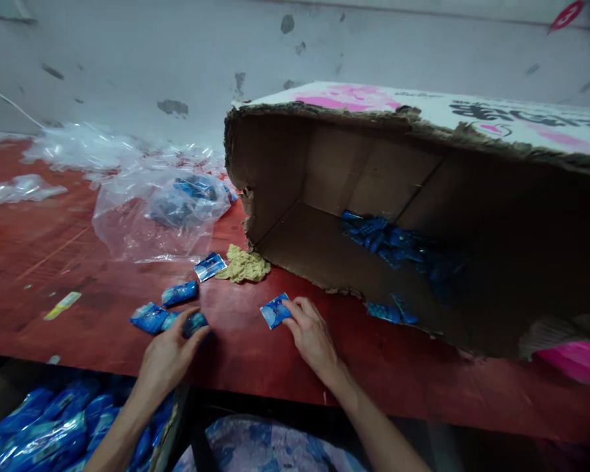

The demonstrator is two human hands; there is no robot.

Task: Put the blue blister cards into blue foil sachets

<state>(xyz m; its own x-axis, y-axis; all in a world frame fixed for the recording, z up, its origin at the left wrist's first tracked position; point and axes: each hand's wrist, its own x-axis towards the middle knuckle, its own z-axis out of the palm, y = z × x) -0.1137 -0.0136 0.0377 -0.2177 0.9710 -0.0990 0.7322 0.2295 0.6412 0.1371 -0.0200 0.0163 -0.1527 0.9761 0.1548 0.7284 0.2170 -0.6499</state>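
My left hand [170,351] is closed around a small blue packet [195,322], thumb on one side and fingers on the other, just above the red tabletop. Beside it lie more blue packets, one [149,317] at its left and another [179,293] behind it. Between the thumb and fingers of my right hand [311,331] is a flat blue sachet [274,311], pinched by its right edge. Farther back, a second flat sachet [210,267] rests against a crumpled yellowish lump [244,265].
A torn cardboard box [319,252] lies on its side at right, with several blue packets [383,237] inside. A clear plastic bag [122,216] holding blue items sits at back left. Blue packages [44,419] fill a container below the table's front edge. A yellow-white strip [63,305] lies left.
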